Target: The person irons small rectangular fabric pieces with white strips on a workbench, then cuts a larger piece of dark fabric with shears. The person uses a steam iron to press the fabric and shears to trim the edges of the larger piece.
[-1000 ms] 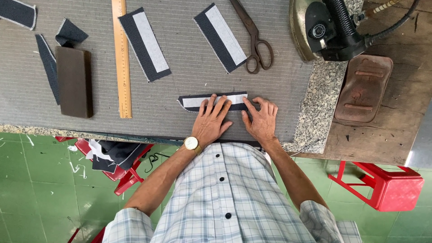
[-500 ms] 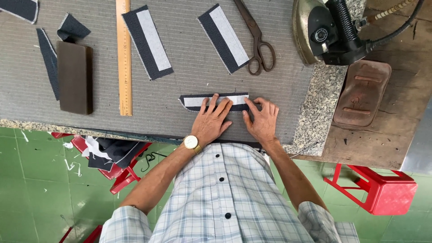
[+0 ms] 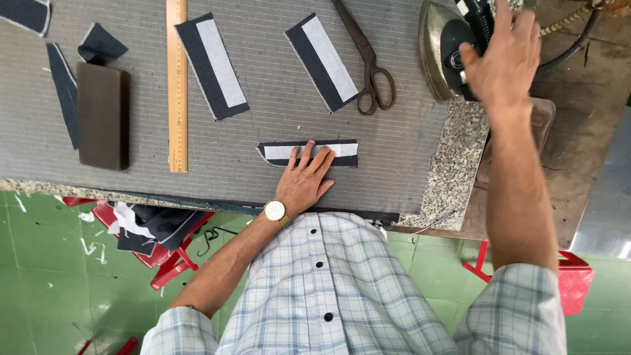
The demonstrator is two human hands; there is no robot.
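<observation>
The right hand [image 3: 503, 62] has left the folded fabric strip [image 3: 309, 152] and now reaches up to the iron [image 3: 447, 52], its grip spread, fingers open over the handle; the left hand [image 3: 303, 181] stays flat on the strip, grip spread; the strip lies near the surface's [image 3: 263, 131] front edge, dark with a white band.

We lifted our right hand [image 3: 503, 62] off the folded dark fabric strip [image 3: 309, 152] and carried it up and to the right, where it spread open over the iron [image 3: 447, 52]. Our left hand [image 3: 303, 181], which had shared the strip with the right, was left pressing it down alone against the grey pad [image 3: 263, 184].
</observation>
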